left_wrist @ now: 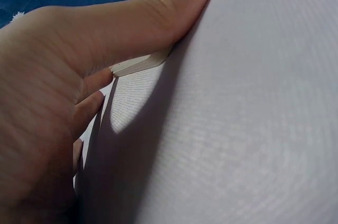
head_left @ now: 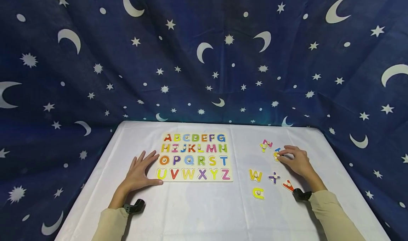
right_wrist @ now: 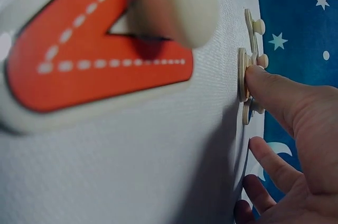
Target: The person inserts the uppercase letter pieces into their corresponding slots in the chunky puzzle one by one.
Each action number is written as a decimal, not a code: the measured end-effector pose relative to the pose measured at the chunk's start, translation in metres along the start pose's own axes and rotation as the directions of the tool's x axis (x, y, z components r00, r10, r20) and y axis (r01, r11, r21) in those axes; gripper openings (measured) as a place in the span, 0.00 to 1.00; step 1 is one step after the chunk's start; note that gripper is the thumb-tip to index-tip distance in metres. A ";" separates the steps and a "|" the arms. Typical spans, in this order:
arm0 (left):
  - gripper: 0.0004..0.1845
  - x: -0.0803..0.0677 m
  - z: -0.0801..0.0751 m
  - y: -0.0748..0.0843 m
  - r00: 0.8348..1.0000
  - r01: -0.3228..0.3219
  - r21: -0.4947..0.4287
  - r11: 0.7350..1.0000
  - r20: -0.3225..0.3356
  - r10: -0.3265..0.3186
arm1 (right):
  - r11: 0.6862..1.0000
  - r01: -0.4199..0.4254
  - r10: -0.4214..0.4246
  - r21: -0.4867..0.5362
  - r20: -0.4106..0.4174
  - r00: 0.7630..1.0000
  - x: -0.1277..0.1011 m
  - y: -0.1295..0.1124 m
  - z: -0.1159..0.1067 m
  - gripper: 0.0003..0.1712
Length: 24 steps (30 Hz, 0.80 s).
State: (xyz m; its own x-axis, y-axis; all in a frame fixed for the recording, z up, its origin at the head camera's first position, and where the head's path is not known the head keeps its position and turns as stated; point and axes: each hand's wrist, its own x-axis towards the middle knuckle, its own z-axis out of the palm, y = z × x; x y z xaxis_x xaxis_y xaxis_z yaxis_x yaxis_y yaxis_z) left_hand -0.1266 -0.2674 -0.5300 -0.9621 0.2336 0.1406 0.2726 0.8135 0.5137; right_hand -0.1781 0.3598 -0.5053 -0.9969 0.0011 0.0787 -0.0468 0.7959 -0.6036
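A wooden alphabet puzzle board (head_left: 194,181) lies left of the middle of the table. My left hand (head_left: 138,173) rests at its left side, fingers spread, thumb (left_wrist: 174,2) on the lower left corner. My right hand (head_left: 298,161) pinches a yellow letter S piece (head_left: 276,157) between thumb and forefinger; in the right wrist view the thumb (right_wrist: 269,84) touches this piece, while the forefinger is hidden. A blue letter T piece (head_left: 277,150) lies just behind it, partly covered. Below the wrist lies a red letter V piece (head_left: 288,185) with a pale knob.
Other knobbed letters lie on the white table (head_left: 204,212): pink Z (head_left: 267,143), yellow Y (head_left: 263,147), orange-yellow W (head_left: 255,175), purple X (head_left: 274,177), yellow U (head_left: 258,193). A dark blue cloth (head_left: 185,56) with moons and stars hangs behind.
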 end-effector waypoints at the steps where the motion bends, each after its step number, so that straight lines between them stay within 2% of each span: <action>1: 0.60 0.000 0.000 0.000 1.000 -0.002 -0.002 1.000 -0.001 0.002 | 1.000 0.004 -0.004 0.001 -0.003 1.000 -0.001 0.000 0.000 0.14; 7: 0.60 0.000 0.000 0.000 1.000 0.009 -0.001 1.000 0.013 -0.009 | 0.999 0.032 -0.032 -0.004 -0.011 0.999 0.000 -0.004 -0.001 0.13; 12: 0.60 0.000 -0.002 -0.001 1.000 0.015 0.006 1.000 0.019 -0.015 | 0.995 0.102 -0.102 -0.018 -0.035 0.994 0.005 -0.024 -0.001 0.12; 19: 0.60 -0.001 -0.003 -0.001 0.999 0.021 0.017 1.000 0.024 -0.021 | 0.974 0.216 -0.210 0.061 -0.091 0.973 0.016 -0.080 0.021 0.11; 24: 0.60 0.000 -0.002 0.002 0.999 0.024 0.015 1.000 0.028 -0.025 | 0.962 0.261 -0.258 0.078 -0.047 0.965 0.018 -0.125 0.050 0.09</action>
State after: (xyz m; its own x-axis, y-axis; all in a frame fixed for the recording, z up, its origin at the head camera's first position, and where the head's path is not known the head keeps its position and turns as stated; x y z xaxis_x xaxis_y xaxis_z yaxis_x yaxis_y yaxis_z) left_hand -0.1259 -0.2670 -0.5271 -0.9680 0.2284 0.1039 0.2492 0.8267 0.5044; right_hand -0.1938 0.2304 -0.4679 -0.9471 -0.1755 0.2688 -0.3099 0.7190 -0.6221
